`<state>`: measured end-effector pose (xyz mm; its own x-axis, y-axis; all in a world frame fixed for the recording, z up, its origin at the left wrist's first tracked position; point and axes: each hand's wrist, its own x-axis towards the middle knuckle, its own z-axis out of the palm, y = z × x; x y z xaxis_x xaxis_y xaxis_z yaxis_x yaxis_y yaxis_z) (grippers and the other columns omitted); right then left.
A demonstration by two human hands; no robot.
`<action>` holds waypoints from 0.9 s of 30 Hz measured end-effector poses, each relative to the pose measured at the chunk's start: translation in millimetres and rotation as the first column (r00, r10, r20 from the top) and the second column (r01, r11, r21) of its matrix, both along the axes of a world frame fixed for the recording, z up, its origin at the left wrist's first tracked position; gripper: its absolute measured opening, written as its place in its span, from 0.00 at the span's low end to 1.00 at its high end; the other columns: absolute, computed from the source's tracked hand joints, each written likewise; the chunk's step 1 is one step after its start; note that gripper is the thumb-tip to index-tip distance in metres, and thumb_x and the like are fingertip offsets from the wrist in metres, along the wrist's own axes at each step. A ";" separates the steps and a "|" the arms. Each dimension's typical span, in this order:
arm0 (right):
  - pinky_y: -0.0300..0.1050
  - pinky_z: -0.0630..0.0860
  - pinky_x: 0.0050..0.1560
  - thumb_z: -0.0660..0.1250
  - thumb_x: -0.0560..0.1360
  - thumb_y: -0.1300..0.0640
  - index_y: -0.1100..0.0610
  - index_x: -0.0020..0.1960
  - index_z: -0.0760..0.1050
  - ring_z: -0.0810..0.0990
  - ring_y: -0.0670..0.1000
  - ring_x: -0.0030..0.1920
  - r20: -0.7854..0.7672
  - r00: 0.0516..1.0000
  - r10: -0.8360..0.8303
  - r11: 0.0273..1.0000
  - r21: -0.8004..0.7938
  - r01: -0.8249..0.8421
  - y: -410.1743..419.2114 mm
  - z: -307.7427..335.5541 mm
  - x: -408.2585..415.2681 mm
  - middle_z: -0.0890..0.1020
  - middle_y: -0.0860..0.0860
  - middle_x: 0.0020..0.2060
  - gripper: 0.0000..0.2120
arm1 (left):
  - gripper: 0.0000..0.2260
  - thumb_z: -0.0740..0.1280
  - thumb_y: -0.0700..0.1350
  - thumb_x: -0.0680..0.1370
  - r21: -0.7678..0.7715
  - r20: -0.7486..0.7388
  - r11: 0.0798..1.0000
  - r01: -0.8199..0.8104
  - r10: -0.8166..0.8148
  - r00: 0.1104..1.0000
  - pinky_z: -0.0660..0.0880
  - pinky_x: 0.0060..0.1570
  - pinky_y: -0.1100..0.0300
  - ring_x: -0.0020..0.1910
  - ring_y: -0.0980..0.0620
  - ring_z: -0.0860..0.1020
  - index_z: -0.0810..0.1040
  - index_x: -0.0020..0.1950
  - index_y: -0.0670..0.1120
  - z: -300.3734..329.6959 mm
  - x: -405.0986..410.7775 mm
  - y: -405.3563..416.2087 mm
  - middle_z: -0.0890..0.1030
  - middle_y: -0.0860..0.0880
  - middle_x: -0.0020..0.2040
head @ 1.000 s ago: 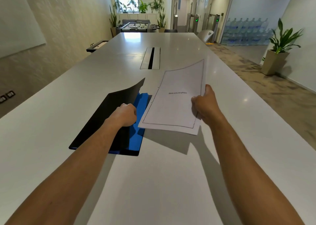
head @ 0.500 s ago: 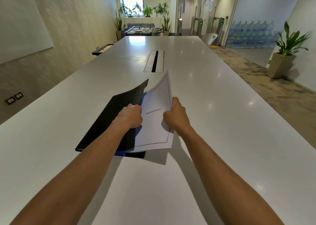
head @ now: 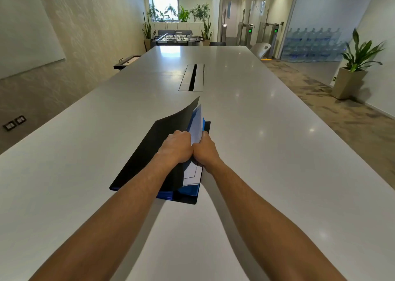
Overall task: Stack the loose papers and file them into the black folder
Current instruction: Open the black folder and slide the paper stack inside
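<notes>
Long white surface (head: 267, 152) is carrying the black folder (head: 149, 159), lying half open near its middle. Left hand (head: 176, 148) is gripping the raised front cover; right hand (head: 205, 150) is pinching the papers (head: 196, 129), sitting inside between cover and blue lining.

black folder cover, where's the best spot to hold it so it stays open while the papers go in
Grip the black folder cover on its free right edge, coming from above and the left, where the left hand has it. That edge curls up off the table, spine low on the left, leaving a gap. The right hand feeds the papers in there.
</notes>
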<state>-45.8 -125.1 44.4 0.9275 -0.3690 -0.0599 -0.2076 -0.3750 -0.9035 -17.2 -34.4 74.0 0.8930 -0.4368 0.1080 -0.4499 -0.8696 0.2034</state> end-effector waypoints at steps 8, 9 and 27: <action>0.26 0.72 0.33 0.58 0.82 0.53 0.55 0.76 0.50 0.76 0.43 0.42 0.110 0.993 -0.039 0.989 0.149 0.022 12.8 -26.5 1.4 0.76 0.54 0.54 0.27 | 0.14 0.61 0.51 0.82 -0.096 -0.026 0.995 0.001 -0.004 1.000 0.70 0.34 0.65 0.32 0.54 0.74 0.76 0.53 0.41 5.3 -5.6 -15.3 0.75 0.48 0.39; 0.26 0.72 0.33 0.58 0.82 0.52 0.55 0.77 0.49 0.74 0.42 0.41 0.097 0.994 -0.055 0.986 0.160 0.039 14.5 -27.3 3.4 0.76 0.54 0.55 0.27 | 0.14 0.60 0.52 0.82 -0.092 -0.032 0.996 0.001 -0.004 0.999 0.70 0.35 0.65 0.31 0.54 0.74 0.76 0.53 0.41 4.6 -7.1 -16.6 0.74 0.48 0.39; 0.43 0.72 0.45 0.71 0.72 0.64 0.55 0.72 0.58 0.78 0.58 0.56 0.093 0.955 -0.281 0.916 -0.270 0.296 -49.1 -27.7 -24.8 0.71 0.59 0.64 0.34 | 0.27 0.69 0.48 0.76 -0.110 -0.217 0.986 0.125 -0.147 0.965 0.78 0.50 0.54 0.53 0.48 0.78 0.65 0.73 0.56 -13.7 -9.4 -29.2 0.76 0.46 0.63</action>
